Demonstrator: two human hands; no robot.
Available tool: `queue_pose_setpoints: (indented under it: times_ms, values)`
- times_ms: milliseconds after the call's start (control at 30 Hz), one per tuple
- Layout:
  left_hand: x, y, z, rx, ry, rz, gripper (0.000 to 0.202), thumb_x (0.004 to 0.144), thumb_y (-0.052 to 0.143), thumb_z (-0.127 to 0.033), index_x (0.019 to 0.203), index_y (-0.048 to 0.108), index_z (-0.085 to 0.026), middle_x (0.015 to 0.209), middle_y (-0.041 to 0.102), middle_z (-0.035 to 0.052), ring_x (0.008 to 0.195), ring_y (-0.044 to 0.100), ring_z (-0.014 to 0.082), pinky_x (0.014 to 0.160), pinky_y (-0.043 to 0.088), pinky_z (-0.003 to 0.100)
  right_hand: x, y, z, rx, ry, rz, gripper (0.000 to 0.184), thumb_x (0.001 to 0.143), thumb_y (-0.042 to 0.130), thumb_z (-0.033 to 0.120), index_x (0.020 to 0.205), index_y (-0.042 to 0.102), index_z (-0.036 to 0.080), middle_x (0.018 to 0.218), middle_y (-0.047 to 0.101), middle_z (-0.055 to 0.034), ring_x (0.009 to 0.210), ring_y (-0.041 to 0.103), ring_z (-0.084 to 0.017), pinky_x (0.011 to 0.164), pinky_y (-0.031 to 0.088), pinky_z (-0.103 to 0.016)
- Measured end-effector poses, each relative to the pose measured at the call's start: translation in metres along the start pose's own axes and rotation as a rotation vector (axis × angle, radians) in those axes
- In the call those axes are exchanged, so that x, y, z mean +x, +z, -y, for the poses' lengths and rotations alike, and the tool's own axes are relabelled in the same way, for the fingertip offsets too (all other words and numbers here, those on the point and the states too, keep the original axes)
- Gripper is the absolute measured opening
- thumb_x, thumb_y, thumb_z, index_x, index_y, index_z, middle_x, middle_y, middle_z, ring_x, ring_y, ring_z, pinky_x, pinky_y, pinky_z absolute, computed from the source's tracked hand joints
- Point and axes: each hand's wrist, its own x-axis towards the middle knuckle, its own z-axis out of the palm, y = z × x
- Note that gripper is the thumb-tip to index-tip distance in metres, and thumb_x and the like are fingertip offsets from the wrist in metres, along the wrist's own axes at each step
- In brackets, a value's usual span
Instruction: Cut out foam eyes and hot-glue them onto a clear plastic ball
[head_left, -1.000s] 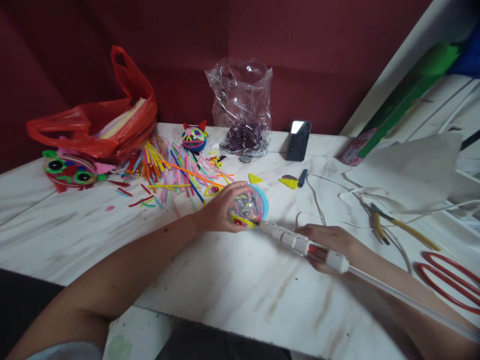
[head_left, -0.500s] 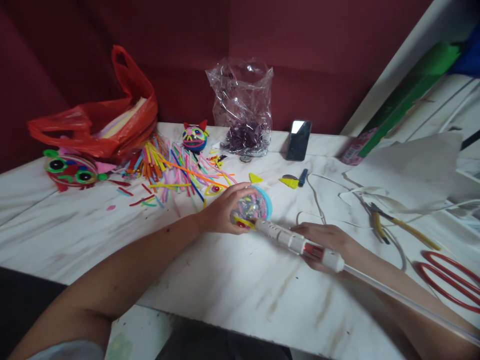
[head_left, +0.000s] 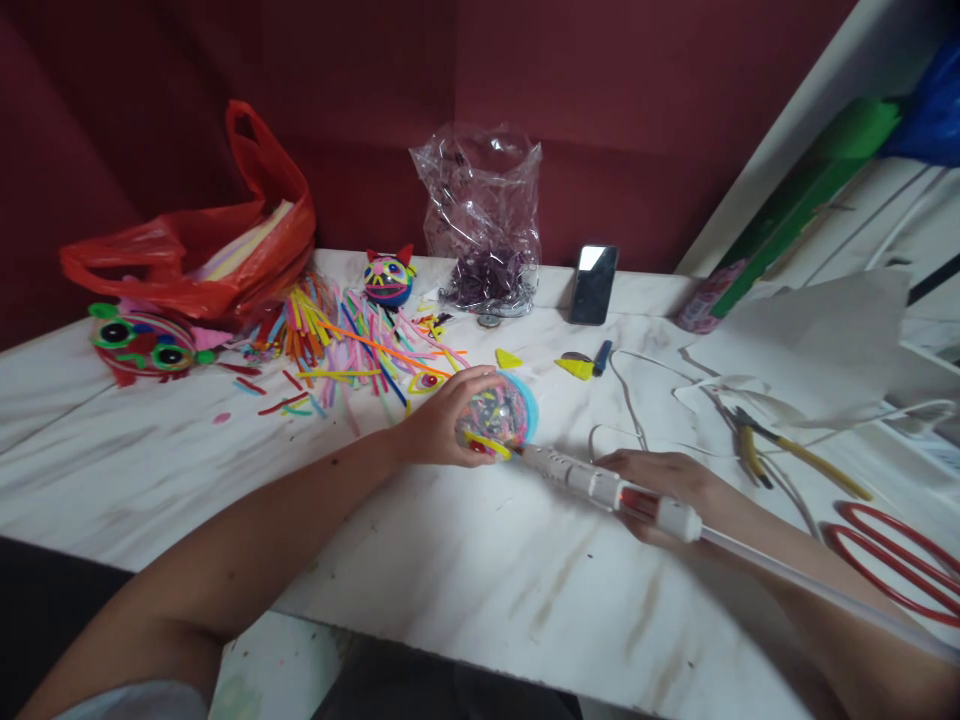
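My left hand (head_left: pixel 446 420) is wrapped around a clear round ball (head_left: pixel 495 412) with colourful bits inside and a light blue band on its right side. A yellow-edged piece with a red centre (head_left: pixel 484 447) sits at the ball's lower front, by my fingertips. My right hand (head_left: pixel 656 485) is closed round a white hot glue gun (head_left: pixel 577 477), its far fingers hidden behind it. A clear glue stick (head_left: pixel 787 575) runs out of the gun's back end. The nozzle points left, close to the yellow-edged piece; whether it touches I cannot tell.
Pipe cleaners (head_left: pixel 345 340) lie by a red plastic bag (head_left: pixel 225 250). Two decorated animal-faced balls stand at the back (head_left: pixel 388 277) and left (head_left: pixel 142 340). Further right are a clear bag (head_left: pixel 487 230), a phone (head_left: pixel 594 285), yellow felt pieces (head_left: pixel 508 358), pliers (head_left: pixel 795 455), red-handled scissors (head_left: pixel 896 560) and white cords.
The glue gun in my right hand has shifted slightly right, its nozzle drawing back a little from the ball. My left hand keeps its hold on the ball.
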Motion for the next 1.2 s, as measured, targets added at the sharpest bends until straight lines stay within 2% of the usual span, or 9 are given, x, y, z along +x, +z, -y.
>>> queue_pose_setpoints:
  times_ms: [100, 233, 467, 700, 967, 1200]
  values:
    - [0.0000, 0.0007, 0.0009, -0.009, 0.003, -0.009, 0.093, 0.062, 0.080, -0.038, 0.140, 0.033, -0.020, 0.139, 0.040, 0.0209, 0.133, 0.040, 0.0367, 0.108, 0.037, 0.054, -0.0015, -0.0031, -0.0036, -0.014, -0.032, 0.045, 0.016, 0.083, 0.049, 0.011, 0.094, 0.058, 0.018, 0.087, 0.069, -0.0108, 0.075, 0.068, -0.017, 0.062, 0.052, -0.023]
    - [0.0006, 0.0006, 0.0002, -0.002, -0.002, -0.007, 0.093, 0.061, 0.080, -0.038, 0.140, 0.033, -0.020, 0.139, 0.040, 0.0206, 0.132, 0.040, 0.0367, 0.108, 0.037, 0.054, -0.0017, -0.0058, -0.0062, -0.025, 0.007, 0.125, 0.018, 0.082, 0.052, 0.011, 0.096, 0.058, 0.019, 0.091, 0.070, -0.0097, 0.081, 0.069, -0.019, 0.067, 0.053, -0.024]
    - [0.0009, 0.0006, 0.0000, 0.000, -0.008, -0.007, 0.093, 0.061, 0.080, -0.036, 0.140, 0.033, -0.020, 0.139, 0.040, 0.0209, 0.132, 0.041, 0.0365, 0.107, 0.038, 0.054, 0.0000, 0.0002, -0.0056, -0.006, 0.001, 0.047, 0.016, 0.082, 0.051, 0.012, 0.094, 0.058, 0.020, 0.087, 0.070, -0.0076, 0.074, 0.069, -0.017, 0.061, 0.052, -0.023]
    - [0.0020, 0.0005, -0.0011, -0.007, 0.014, -0.003, 0.091, 0.062, 0.079, -0.036, 0.139, 0.034, -0.019, 0.138, 0.041, 0.0215, 0.132, 0.040, 0.0363, 0.108, 0.037, 0.054, 0.0018, -0.0011, -0.0054, -0.004, -0.038, 0.064, 0.020, 0.079, 0.053, 0.010, 0.096, 0.057, 0.020, 0.090, 0.070, -0.0076, 0.077, 0.069, -0.016, 0.064, 0.053, -0.022]
    - [0.0007, 0.0008, 0.0008, 0.000, -0.011, 0.002, 0.094, 0.060, 0.080, -0.039, 0.140, 0.034, -0.020, 0.140, 0.040, 0.0209, 0.133, 0.040, 0.0373, 0.108, 0.036, 0.055, -0.0017, -0.0055, -0.0027, -0.018, 0.050, 0.107, 0.009, 0.085, 0.052, 0.019, 0.090, 0.060, 0.020, 0.085, 0.070, -0.0094, 0.077, 0.070, -0.019, 0.065, 0.055, -0.024]
    - [0.0011, 0.0011, -0.0015, -0.004, -0.012, 0.004, 0.093, 0.060, 0.080, -0.035, 0.140, 0.034, -0.021, 0.140, 0.040, 0.0208, 0.133, 0.040, 0.0373, 0.108, 0.036, 0.054, 0.0009, 0.0024, -0.0037, 0.011, -0.007, 0.011, 0.014, 0.085, 0.048, 0.015, 0.094, 0.059, 0.020, 0.087, 0.070, -0.0082, 0.074, 0.069, -0.017, 0.062, 0.053, -0.023]
